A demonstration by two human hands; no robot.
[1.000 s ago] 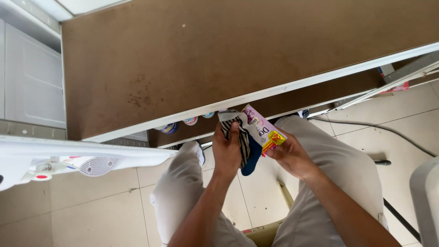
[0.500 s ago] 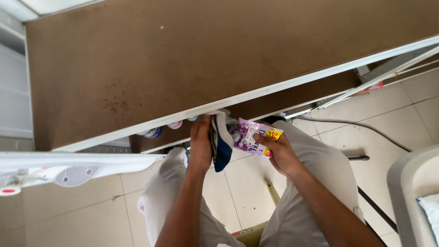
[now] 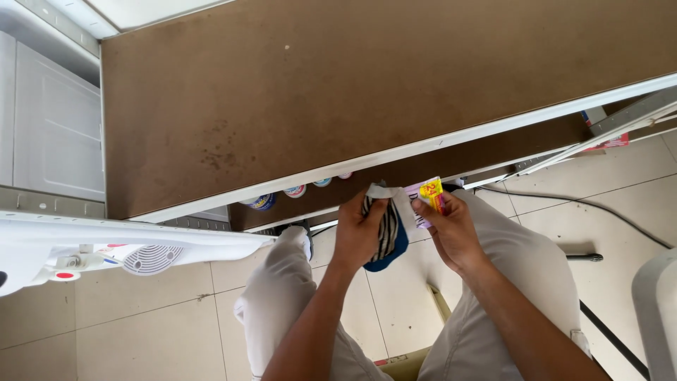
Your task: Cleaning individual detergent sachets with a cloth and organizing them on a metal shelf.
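Note:
My left hand [image 3: 356, 236] grips a folded cloth [image 3: 389, 233] with black and white stripes and a blue edge, held just below the front edge of a brown shelf top [image 3: 338, 92]. My right hand [image 3: 451, 229] pinches a small pink and white packet [image 3: 427, 201] with a yellow corner, right beside the cloth. Both hands hover over my lap; my legs in light grey trousers [image 3: 522, 261] show below.
Several small pots [image 3: 296, 191] with coloured lids stand on a lower shelf under the brown top. A white appliance [image 3: 106, 247] juts in at the left. A black cable [image 3: 599, 208] runs over the tiled floor at the right, near a white object [image 3: 656, 310].
The packet has turned from lying across the cloth to standing nearly upright in my right hand. My left hand has shifted its grip on the cloth, showing the stripes again.

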